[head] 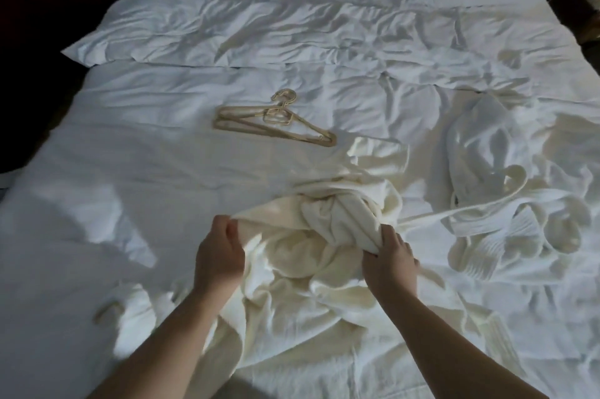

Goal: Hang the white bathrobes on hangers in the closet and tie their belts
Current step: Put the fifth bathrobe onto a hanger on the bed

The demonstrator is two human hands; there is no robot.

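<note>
On the bed [162, 171], a crumpled cream bathrobe [324, 236] lies bunched near the foot. The left hand [219, 255] pinches an edge of its fabric, fingers curled, while the right hand [391, 257] grips a twisted fold on the other side. Further up the white duvet, well apart from the hands, rest tan hangers [276, 120], stacked together. To the right lies a second bathrobe [480, 155], its belt [506, 207] looped loosely across it.
</note>
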